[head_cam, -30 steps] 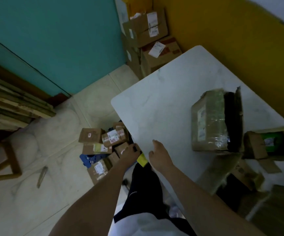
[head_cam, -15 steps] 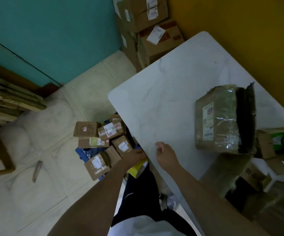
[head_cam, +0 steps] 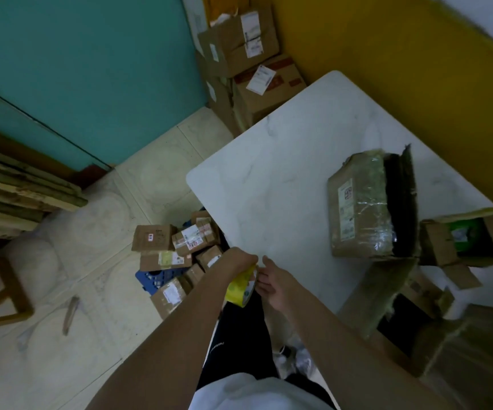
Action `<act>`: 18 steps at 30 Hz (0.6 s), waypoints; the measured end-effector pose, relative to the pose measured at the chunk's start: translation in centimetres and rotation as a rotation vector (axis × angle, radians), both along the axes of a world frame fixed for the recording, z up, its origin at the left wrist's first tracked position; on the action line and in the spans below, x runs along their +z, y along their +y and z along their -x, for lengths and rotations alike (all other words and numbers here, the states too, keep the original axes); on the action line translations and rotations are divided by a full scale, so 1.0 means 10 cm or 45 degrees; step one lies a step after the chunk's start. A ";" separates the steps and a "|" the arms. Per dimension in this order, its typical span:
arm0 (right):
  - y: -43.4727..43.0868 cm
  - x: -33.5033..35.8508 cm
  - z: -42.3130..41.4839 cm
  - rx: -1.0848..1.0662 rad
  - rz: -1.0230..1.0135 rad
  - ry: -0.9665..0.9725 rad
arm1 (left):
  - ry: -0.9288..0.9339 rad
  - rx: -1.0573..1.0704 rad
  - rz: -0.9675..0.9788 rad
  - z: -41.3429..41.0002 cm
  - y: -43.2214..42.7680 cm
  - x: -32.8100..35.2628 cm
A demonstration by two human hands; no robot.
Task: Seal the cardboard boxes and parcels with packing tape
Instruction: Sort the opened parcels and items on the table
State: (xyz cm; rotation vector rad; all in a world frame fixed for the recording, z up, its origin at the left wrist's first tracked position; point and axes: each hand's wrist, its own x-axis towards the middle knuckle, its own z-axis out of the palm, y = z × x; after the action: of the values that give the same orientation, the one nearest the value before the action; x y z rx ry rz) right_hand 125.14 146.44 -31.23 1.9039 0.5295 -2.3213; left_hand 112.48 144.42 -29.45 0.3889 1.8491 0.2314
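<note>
My left hand point(head_cam: 241, 260) grips a yellow roll of packing tape point(head_cam: 240, 288) just off the near corner of the white table point(head_cam: 280, 184). My right hand point(head_cam: 278, 284) is beside the roll with its fingertips at the roll's edge; whether they pinch the tape end is hidden. A taped cardboard box point(head_cam: 360, 208) with one open flap lies on the table to the right, well clear of both hands. A smaller open box point(head_cam: 473, 241) with something green inside sits at the right edge.
Several small labelled parcels point(head_cam: 177, 247) lie heaped on the floor by a blue crate point(head_cam: 156, 279) under the table's left edge. Larger boxes point(head_cam: 248, 54) are stacked in the far corner. Wooden planks point(head_cam: 17, 187) lean at the left. Open cartons point(head_cam: 402, 315) stand at the lower right.
My left hand has lifted the yellow tape roll up beside the table corner. My right hand has left the table edge and come to the roll.
</note>
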 end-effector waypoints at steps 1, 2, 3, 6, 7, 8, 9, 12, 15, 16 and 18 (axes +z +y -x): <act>0.04 0.04 0.01 -0.031 0.026 -0.012 | 0.022 -0.012 0.023 -0.02 0.02 0.02; 0.06 0.08 0.02 -0.073 0.019 -0.021 | 0.034 -0.017 0.022 -0.02 0.03 0.07; 0.10 0.11 0.02 -0.117 0.025 -0.019 | 0.029 -0.002 0.005 -0.02 0.05 0.09; 0.20 0.17 0.01 -0.169 0.019 0.010 | 0.060 -0.096 -0.015 -0.08 0.15 0.31; 0.24 0.19 0.00 -0.170 0.003 0.019 | 0.086 -0.174 -0.038 -0.09 0.18 0.38; 0.29 0.24 -0.01 -0.179 -0.028 0.031 | 0.099 -0.244 -0.061 -0.10 0.21 0.43; 0.34 0.30 0.00 -0.179 -0.076 0.043 | 0.117 -0.279 -0.106 -0.12 0.24 0.50; 0.53 0.49 -0.03 -0.118 -0.313 -0.001 | 0.160 -0.329 -0.253 -0.17 0.33 0.74; 0.71 0.80 -0.21 -0.192 -0.544 0.034 | 0.177 -0.389 -0.369 -0.27 0.45 1.04; 0.77 0.92 -0.29 -0.221 -0.607 0.033 | 0.177 -0.409 -0.405 -0.32 0.49 1.11; 0.86 1.18 -0.47 -0.235 -0.743 -0.009 | 0.184 -0.437 -0.479 -0.46 0.58 1.31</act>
State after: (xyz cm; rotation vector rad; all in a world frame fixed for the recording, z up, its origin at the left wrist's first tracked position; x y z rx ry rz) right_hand 129.86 155.07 -19.39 2.2726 1.1863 -2.4577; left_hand 117.04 150.19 -16.32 0.9957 1.8424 0.3211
